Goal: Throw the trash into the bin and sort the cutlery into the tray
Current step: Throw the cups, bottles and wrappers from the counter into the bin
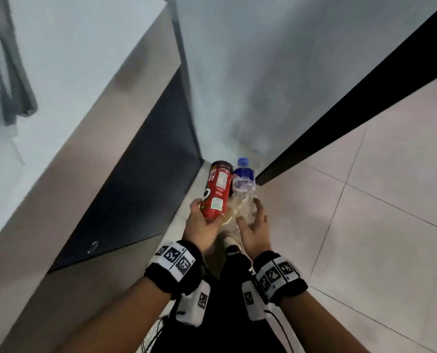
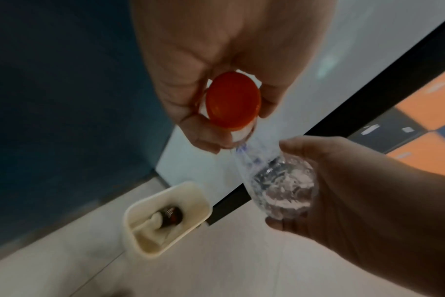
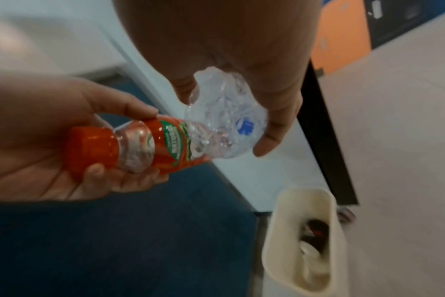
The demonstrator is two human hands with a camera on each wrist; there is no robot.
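Note:
My left hand [image 1: 208,215] grips a red-labelled drink bottle [image 1: 217,189] near its orange cap [image 2: 233,102], bottom end pointing away. My right hand [image 1: 250,212] holds a crumpled clear water bottle [image 1: 243,189] with a blue cap [image 1: 243,162]; thumb and fingers curl round its base [image 3: 224,124]. Both bottles touch side by side, in the air above a cream rectangular bin [image 2: 165,217] on the floor. The bin [image 3: 305,237] holds a dark piece and something pale. In the head view the bottles hide nearly all of it.
A counter with a dark blue cabinet front [image 1: 141,189] runs along the left. A white wall [image 1: 250,85] with a black edge strip [image 1: 339,118] stands behind the bin. Pale floor tiles [image 1: 365,212] spread to the right. My shoe [image 1: 229,242] shows below the hands.

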